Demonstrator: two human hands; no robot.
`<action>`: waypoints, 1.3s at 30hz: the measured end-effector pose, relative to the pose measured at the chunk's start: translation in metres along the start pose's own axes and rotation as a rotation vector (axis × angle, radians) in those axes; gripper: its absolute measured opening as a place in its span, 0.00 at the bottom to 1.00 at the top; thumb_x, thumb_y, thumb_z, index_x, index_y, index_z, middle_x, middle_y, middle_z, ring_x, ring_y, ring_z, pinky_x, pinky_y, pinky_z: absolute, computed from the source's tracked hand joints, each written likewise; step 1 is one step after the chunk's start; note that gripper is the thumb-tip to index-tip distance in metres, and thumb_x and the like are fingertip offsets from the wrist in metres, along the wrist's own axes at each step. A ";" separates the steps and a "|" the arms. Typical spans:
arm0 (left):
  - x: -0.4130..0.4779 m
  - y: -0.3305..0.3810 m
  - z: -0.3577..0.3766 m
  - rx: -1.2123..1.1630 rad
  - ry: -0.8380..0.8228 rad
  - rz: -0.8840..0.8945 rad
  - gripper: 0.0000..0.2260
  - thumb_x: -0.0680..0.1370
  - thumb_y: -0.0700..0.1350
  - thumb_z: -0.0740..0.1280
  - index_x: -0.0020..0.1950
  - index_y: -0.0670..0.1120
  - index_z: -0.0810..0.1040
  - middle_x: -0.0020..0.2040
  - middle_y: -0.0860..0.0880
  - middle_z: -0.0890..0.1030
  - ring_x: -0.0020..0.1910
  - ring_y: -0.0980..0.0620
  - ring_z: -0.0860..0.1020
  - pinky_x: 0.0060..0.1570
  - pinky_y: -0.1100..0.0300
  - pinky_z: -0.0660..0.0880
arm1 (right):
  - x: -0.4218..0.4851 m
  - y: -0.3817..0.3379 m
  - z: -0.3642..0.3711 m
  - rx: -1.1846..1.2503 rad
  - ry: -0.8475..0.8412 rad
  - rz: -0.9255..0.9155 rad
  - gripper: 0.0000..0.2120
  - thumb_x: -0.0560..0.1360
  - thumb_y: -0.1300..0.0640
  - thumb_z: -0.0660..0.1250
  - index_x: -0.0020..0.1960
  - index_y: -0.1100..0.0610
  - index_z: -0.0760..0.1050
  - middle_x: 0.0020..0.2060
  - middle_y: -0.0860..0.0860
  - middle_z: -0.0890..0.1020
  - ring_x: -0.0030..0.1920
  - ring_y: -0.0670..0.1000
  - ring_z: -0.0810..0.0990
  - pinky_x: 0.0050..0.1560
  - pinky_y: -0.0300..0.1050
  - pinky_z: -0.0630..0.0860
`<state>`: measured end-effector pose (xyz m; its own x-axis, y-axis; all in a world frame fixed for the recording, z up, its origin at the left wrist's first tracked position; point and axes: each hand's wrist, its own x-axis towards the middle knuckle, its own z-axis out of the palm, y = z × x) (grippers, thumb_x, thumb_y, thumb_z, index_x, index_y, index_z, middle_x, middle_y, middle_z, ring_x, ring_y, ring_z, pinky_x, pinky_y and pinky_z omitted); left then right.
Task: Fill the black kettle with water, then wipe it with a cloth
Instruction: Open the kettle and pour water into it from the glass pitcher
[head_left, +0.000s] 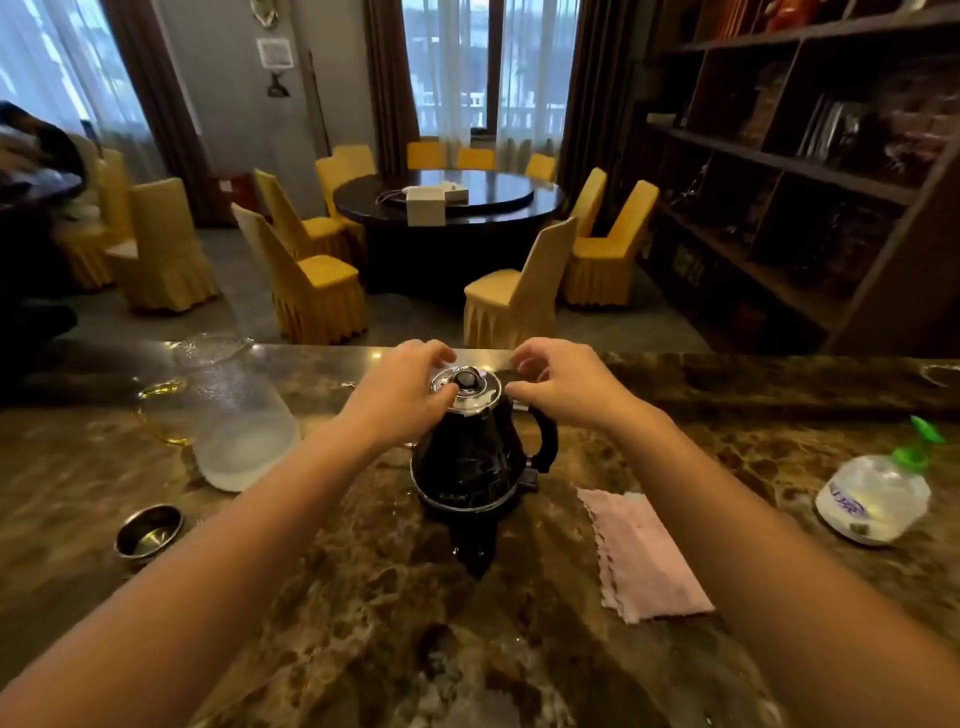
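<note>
left hand grips round steel lid on glossy black kettle; right hand curls loosely beside.

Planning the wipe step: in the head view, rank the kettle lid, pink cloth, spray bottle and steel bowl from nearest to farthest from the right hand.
From the right hand:
1. Lid: just to its left, at the same height.
2. Cloth: below it, slightly right, lying flat.
3. Bottle: far right.
4. Bowl: far left, on the other side of the lid.
</note>
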<state>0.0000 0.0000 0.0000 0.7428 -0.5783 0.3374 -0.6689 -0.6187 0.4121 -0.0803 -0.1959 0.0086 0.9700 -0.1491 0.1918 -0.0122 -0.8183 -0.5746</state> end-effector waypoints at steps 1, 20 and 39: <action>0.005 -0.001 0.004 0.018 -0.015 0.003 0.17 0.77 0.49 0.68 0.64 0.46 0.77 0.58 0.48 0.79 0.55 0.49 0.78 0.55 0.56 0.74 | 0.002 0.002 0.004 -0.020 -0.039 0.035 0.19 0.76 0.52 0.71 0.65 0.56 0.76 0.57 0.52 0.81 0.54 0.51 0.79 0.54 0.45 0.78; 0.059 -0.022 0.050 0.267 -0.133 0.202 0.18 0.82 0.57 0.49 0.46 0.50 0.74 0.43 0.48 0.70 0.44 0.48 0.66 0.46 0.52 0.66 | 0.014 0.048 0.070 0.209 0.027 0.225 0.11 0.84 0.53 0.57 0.55 0.58 0.75 0.50 0.54 0.79 0.51 0.53 0.77 0.52 0.51 0.76; 0.086 -0.008 0.019 0.419 -0.478 0.044 0.26 0.74 0.71 0.57 0.54 0.52 0.79 0.53 0.48 0.72 0.59 0.44 0.66 0.57 0.46 0.60 | 0.020 0.048 0.076 0.047 -0.037 0.171 0.12 0.85 0.52 0.53 0.54 0.58 0.72 0.49 0.57 0.76 0.48 0.55 0.74 0.50 0.50 0.73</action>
<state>0.0687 -0.0553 0.0099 0.6841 -0.7213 -0.1082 -0.7250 -0.6887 0.0077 -0.0430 -0.1962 -0.0759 0.9632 -0.2622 0.0593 -0.1668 -0.7559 -0.6331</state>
